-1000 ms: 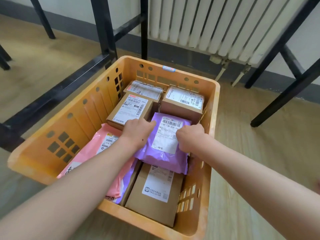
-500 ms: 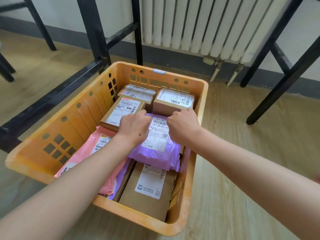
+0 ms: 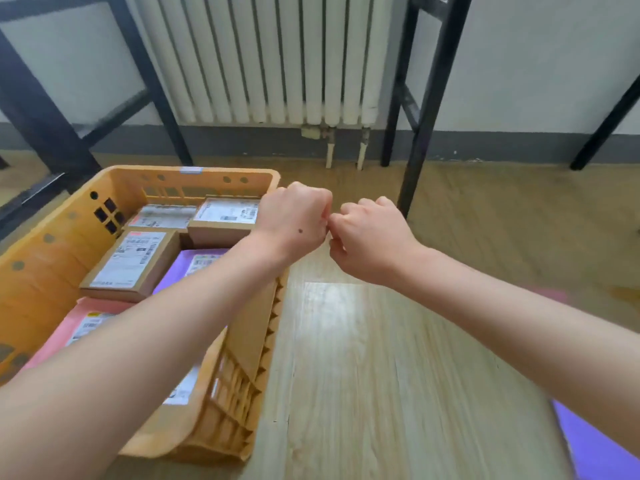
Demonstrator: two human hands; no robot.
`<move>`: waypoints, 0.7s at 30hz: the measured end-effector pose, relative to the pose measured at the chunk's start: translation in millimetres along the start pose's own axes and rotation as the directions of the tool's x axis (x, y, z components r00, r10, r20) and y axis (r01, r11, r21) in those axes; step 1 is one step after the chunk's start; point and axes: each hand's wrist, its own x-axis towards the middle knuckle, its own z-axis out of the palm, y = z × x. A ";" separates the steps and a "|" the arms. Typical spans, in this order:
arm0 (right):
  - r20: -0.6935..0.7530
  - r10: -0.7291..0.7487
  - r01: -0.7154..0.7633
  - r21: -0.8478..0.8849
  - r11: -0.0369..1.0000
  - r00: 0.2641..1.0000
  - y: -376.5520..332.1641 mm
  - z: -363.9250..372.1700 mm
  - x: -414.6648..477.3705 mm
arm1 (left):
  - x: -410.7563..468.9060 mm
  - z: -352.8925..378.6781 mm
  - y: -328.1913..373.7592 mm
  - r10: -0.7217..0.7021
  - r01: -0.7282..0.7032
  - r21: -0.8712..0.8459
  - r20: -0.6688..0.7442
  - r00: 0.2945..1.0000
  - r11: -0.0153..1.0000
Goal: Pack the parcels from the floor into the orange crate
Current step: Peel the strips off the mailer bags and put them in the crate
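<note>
The orange crate (image 3: pixel 52 271) stands on the floor at the left. Inside it lie several parcels: a brown box (image 3: pixel 135 261) with a white label, two more brown boxes (image 3: pixel 225 220) at the back, a purple mailer (image 3: pixel 194 263) in the middle and a pink mailer (image 3: pixel 83 320) at the near left. My left hand (image 3: pixel 298 220) hovers above the crate's right rim with fingers curled and nothing in it. My right hand (image 3: pixel 370 237) is beside it, over the bare floor, also curled and holding nothing. On the floor at the lower right lies a purple parcel (image 3: pixel 602 445), and a pink one (image 3: pixel 554 294) peeks out behind my right forearm.
A white radiator (image 3: pixel 277 57) hangs on the far wall. Black metal frame legs (image 3: pixel 426 109) stand right of the crate and more black bars (image 3: pixel 45 126) to its left. Light wooden floor (image 3: pixel 381 375) stretches between the crate and the parcels at the right.
Both hands have let go of the purple mailer, left it in the crate and moved up and right. The view has swung right, showing more floor.
</note>
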 end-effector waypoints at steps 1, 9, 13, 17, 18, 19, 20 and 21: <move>0.011 0.037 -0.036 -0.010 0.999 0.999 16.8 0.4 -15.0 | 6.9 4.2 19.9 0.037 -0.036 -0.007 0.013 0.999 0.999; 0.074 0.354 -0.353 -0.035 0.935 0.932 140.1 13.8 -129.1 | 66.2 47.7 183.2 0.213 -0.214 -0.015 0.166 0.963 0.977; 0.103 0.477 -0.478 -0.014 0.878 0.873 189.6 24.2 -185.9 | 64.5 83.5 250.4 0.263 -0.263 -0.037 0.270 0.926 0.964; 0.215 0.598 -0.619 0.037 0.785 0.772 225.5 41.4 -244.0 | 46.3 123.5 301.6 0.284 -0.253 -0.133 0.350 0.893 0.958; 0.268 0.629 -0.664 0.059 0.745 0.730 232.8 47.7 -258.0 | 41.4 133.8 312.2 0.270 -0.225 -0.161 0.373 0.888 0.961; 0.337 0.654 -0.712 0.075 0.699 0.677 239.5 54.8 -271.9 | 36.0 144.4 321.8 0.243 -0.179 -0.190 0.408 0.880 0.965; 0.418 0.667 -0.758 0.086 0.646 0.616 244.3 61.5 -285.3 | 29.1 155.0 330.2 0.205 -0.110 -0.226 0.456 0.866 0.968; 0.503 0.668 -0.804 0.096 0.587 0.548 247.7 69.3 -298.5 | 20.9 165.8 336.6 0.163 -0.021 -0.273 0.510 0.845 0.962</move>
